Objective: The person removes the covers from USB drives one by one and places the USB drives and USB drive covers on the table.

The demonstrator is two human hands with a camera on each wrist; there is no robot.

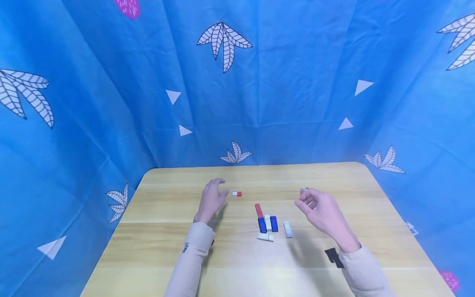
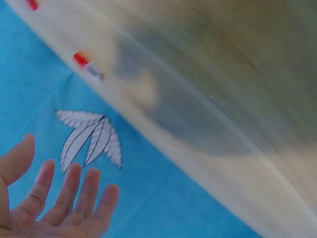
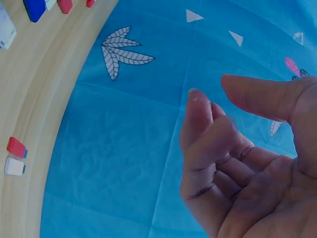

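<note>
Markings blur on white stick (image 3: 5, 27); left hand (image 1: 211, 200) spread, right hand (image 1: 324, 211) loosely curled, empty.

The desk (image 1: 148, 243) shows smooth wood grain with a soft sheen. The blue pieces (image 1: 274, 224) and red piece (image 1: 258, 210) look like smooth plastic. The creased curtain (image 1: 297, 82) and the sleeves (image 1: 182, 274) are matt cloth.

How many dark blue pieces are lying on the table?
2. One dark blue piece lies just nearer than the long red piece; the second dark blue piece lies right of it, across a white piece. More may be hidden.
</note>
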